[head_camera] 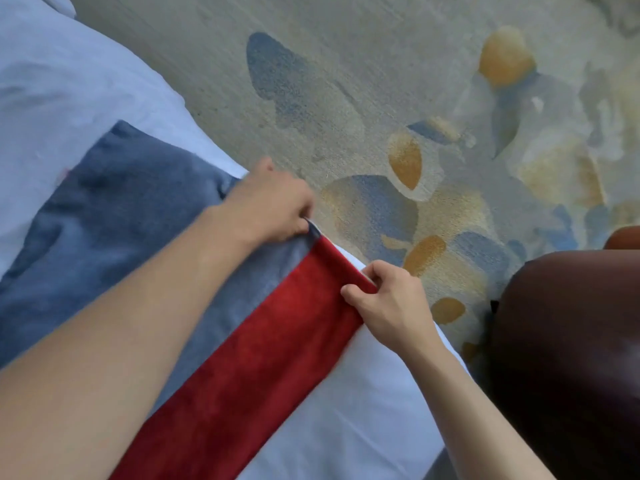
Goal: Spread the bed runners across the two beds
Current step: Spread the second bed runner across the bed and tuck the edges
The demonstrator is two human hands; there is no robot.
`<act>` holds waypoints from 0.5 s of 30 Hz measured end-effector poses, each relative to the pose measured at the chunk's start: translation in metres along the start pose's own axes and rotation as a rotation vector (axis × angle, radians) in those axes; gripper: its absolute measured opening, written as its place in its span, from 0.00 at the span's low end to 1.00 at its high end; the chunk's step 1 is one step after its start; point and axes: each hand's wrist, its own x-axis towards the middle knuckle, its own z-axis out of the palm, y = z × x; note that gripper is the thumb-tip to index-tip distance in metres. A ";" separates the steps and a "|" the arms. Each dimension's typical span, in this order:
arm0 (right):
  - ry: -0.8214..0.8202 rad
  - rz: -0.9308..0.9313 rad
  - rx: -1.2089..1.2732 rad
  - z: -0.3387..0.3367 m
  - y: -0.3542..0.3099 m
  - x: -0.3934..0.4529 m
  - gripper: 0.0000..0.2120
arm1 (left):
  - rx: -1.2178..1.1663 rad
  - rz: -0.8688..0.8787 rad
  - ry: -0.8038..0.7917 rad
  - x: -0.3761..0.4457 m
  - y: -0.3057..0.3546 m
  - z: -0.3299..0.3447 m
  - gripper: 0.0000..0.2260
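A bed runner lies across the white bed (363, 410), made of a grey-blue band (114, 209) and a red band (263, 362) side by side. Its end reaches the bed's edge by the carpet. My left hand (273, 206) grips the end of the blue band at the edge, fingers curled over the cloth. My right hand (384, 303) pinches the outer corner of the red band between thumb and fingers. Both forearms stretch over the runner.
Patterned carpet (398, 98) with blue and ochre shapes runs beside the bed. A dark brown rounded piece of furniture (568, 341) stands close at the right, next to the bed's corner. White bedding (52, 81) continues to the upper left.
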 end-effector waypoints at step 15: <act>0.107 0.123 -0.154 -0.019 0.060 0.004 0.09 | -0.027 0.126 -0.058 0.036 0.103 0.038 0.05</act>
